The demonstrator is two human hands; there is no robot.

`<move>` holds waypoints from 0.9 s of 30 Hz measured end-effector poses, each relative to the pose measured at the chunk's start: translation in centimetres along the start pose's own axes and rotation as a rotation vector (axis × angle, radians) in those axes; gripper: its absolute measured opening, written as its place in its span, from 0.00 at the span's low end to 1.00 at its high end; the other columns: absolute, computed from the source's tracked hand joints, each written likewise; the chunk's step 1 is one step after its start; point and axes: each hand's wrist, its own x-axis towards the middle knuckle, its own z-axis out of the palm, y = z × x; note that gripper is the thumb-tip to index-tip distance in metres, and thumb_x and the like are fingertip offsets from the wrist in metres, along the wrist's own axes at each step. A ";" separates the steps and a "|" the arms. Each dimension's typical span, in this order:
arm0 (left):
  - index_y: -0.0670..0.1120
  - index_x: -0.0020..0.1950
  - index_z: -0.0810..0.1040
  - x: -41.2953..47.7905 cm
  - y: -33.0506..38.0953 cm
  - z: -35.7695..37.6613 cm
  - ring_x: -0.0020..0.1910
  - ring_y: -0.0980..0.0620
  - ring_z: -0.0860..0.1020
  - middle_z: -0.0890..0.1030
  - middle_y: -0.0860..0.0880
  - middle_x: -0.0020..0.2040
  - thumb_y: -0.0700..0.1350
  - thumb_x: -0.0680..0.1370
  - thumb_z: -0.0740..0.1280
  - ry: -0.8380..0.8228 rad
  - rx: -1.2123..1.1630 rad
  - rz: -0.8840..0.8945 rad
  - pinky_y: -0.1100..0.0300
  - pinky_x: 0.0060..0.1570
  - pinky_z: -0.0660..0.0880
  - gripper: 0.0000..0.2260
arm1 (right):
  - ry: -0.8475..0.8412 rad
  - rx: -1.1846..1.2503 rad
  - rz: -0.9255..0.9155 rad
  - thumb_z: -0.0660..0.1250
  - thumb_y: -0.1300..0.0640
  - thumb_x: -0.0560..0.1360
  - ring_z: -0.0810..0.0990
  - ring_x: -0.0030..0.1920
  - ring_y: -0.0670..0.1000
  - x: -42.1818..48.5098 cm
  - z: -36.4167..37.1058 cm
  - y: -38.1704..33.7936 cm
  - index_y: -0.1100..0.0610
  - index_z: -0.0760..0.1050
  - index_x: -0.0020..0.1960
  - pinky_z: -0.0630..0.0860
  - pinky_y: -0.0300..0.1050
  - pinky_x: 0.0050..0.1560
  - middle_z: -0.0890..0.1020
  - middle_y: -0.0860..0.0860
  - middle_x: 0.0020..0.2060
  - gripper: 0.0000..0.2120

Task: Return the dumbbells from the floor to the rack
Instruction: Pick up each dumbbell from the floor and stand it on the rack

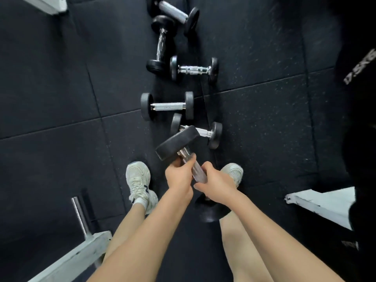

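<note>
Two bare forearms reach forward and down from the bottom of the head view, above bare legs and pale trainers (138, 184) planted on the floor (264, 123). Both hands are clenched on the chrome handle of one dumbbell (179, 143): the left hand (180, 176) wraps the upper part of the handle just under the far head, and the right hand (213, 181) grips the lower part, right beside the left. The dumbbell is tilted, its far black head raised over the mats and its near head showing dark below the wrists, between the feet.

Beyond it, five more dumbbells lie in a loose line on the black rubber floor. The closest (211, 134) is partly hidden behind the raised head; the next (167, 106) lies crosswise just beyond it; a third (194, 69) lies further on, touching a fourth (161, 44) that points away; the fifth (175, 12) sits at the top edge. White metal frame pieces (323, 202) show at the right and lower left.
</note>
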 end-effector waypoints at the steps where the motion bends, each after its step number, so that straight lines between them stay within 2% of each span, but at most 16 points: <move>1: 0.47 0.40 0.79 -2.9 1.0 0.0 0.45 0.45 0.83 0.83 0.47 0.40 0.43 0.69 0.76 -0.008 0.038 0.025 0.46 0.56 0.79 0.06 | 0.008 0.040 0.001 0.66 0.49 0.75 0.77 0.42 0.53 -2.6 -1.1 -0.6 0.50 0.61 0.53 0.69 0.47 0.42 0.77 0.47 0.45 0.15; 7: 0.46 0.36 0.78 -21.7 6.4 1.6 0.42 0.44 0.81 0.81 0.47 0.37 0.40 0.71 0.74 -0.076 0.179 0.187 0.45 0.54 0.79 0.07 | 0.123 0.198 -0.029 0.69 0.48 0.72 0.81 0.50 0.56 -18.0 -9.2 -2.5 0.54 0.66 0.58 0.76 0.54 0.52 0.81 0.52 0.50 0.20; 10: 0.43 0.39 0.78 -29.4 8.3 3.5 0.45 0.43 0.81 0.83 0.43 0.44 0.41 0.71 0.74 -0.114 0.201 0.261 0.46 0.54 0.79 0.06 | 0.228 0.236 -0.044 0.69 0.47 0.72 0.81 0.51 0.56 -24.5 -13.4 -2.6 0.53 0.66 0.60 0.76 0.52 0.51 0.81 0.51 0.52 0.22; 12: 0.43 0.42 0.78 -33.4 9.4 5.4 0.45 0.43 0.81 0.83 0.42 0.46 0.41 0.70 0.75 -0.138 0.207 0.308 0.45 0.55 0.79 0.06 | 0.326 0.266 -0.037 0.69 0.47 0.72 0.81 0.52 0.56 -28.0 -16.1 -2.5 0.52 0.65 0.57 0.74 0.49 0.48 0.81 0.52 0.54 0.19; 15: 0.46 0.36 0.77 -38.3 10.8 8.3 0.44 0.43 0.81 0.82 0.46 0.39 0.43 0.70 0.75 -0.181 0.246 0.363 0.43 0.54 0.78 0.08 | 0.443 0.306 0.007 0.70 0.47 0.72 0.81 0.55 0.57 -32.2 -19.7 -2.4 0.53 0.67 0.60 0.74 0.50 0.51 0.81 0.52 0.56 0.21; 18: 0.50 0.34 0.76 -42.6 12.1 11.1 0.41 0.43 0.80 0.79 0.50 0.34 0.46 0.69 0.76 -0.229 0.322 0.434 0.46 0.53 0.79 0.10 | 0.539 0.373 0.052 0.70 0.45 0.71 0.82 0.53 0.57 -35.4 -22.9 -1.8 0.51 0.68 0.60 0.78 0.51 0.53 0.82 0.51 0.53 0.22; 24: 0.43 0.40 0.79 -48.2 13.2 16.8 0.42 0.43 0.80 0.80 0.46 0.36 0.43 0.70 0.75 -0.438 0.581 0.579 0.49 0.51 0.79 0.06 | 0.684 0.652 0.144 0.70 0.42 0.68 0.82 0.51 0.54 -39.3 -27.1 0.4 0.51 0.71 0.57 0.77 0.49 0.51 0.83 0.49 0.49 0.22; 27: 0.47 0.35 0.77 -50.2 12.5 20.4 0.43 0.42 0.82 0.81 0.47 0.35 0.43 0.69 0.74 -0.531 0.740 0.682 0.47 0.50 0.80 0.07 | 0.785 0.824 0.137 0.72 0.47 0.66 0.83 0.50 0.55 -40.5 -28.8 2.6 0.49 0.72 0.48 0.79 0.54 0.54 0.84 0.50 0.45 0.15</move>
